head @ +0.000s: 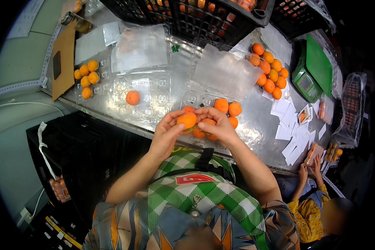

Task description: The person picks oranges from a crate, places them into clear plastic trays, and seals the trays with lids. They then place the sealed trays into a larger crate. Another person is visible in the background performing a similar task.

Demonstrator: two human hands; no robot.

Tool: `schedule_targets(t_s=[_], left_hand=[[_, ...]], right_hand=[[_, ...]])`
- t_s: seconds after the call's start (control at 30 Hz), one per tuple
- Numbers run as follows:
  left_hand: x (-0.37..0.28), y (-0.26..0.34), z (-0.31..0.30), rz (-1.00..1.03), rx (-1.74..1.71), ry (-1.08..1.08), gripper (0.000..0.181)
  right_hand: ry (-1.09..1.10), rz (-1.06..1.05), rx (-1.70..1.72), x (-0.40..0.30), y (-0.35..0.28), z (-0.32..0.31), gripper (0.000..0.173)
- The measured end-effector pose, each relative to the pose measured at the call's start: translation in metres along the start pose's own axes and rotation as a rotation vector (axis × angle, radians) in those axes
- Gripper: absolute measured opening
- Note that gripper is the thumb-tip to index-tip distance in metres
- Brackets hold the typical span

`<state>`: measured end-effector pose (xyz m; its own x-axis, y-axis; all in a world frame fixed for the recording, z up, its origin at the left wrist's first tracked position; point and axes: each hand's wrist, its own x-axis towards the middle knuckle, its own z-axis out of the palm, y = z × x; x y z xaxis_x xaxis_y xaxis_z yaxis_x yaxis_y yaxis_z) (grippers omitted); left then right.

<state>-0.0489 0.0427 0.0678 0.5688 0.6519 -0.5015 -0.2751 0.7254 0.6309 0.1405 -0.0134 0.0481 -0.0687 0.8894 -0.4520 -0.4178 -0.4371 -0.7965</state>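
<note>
My left hand (168, 131) grips a round orange fruit (187, 120) between thumb and fingers, above the near edge of the metal table. Close beside it, my right hand (217, 126) has thumb and fingers bent near the same fruit; whether it also holds something is hard to tell. Several orange fruits (234, 109) lie around and beneath my hands in a clear plastic clamshell tray (192, 97), its lid side covered by a translucent sheet (228, 70). To the left, a second clear tray (156, 107) holds one orange fruit (132, 97).
Black plastic crates (187, 22) stand at the back. More fruits (272, 75) lie right, near a green scale (309, 78) and scattered white cards (287, 125). Another tray with fruits (93, 77) is left, beside cardboard (62, 62). A co-worker's hands (315, 168) hold a packed box (313, 154).
</note>
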Motion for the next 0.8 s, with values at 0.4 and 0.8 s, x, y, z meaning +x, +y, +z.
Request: schedule_targets(t_s=[0.4,0.8], left_hand=[[-0.005,-0.002,0.006,-0.081,-0.036,-0.016,0.033],[-0.006,-0.005,0.013,-0.054,0.136,-0.055,0.034]], right_hand=[[0.017,-0.138,-0.210,-0.018,-0.021,0.014,0.037],[0.031,-0.078,-0.360,-0.033,-0.032,0.007,0.035]])
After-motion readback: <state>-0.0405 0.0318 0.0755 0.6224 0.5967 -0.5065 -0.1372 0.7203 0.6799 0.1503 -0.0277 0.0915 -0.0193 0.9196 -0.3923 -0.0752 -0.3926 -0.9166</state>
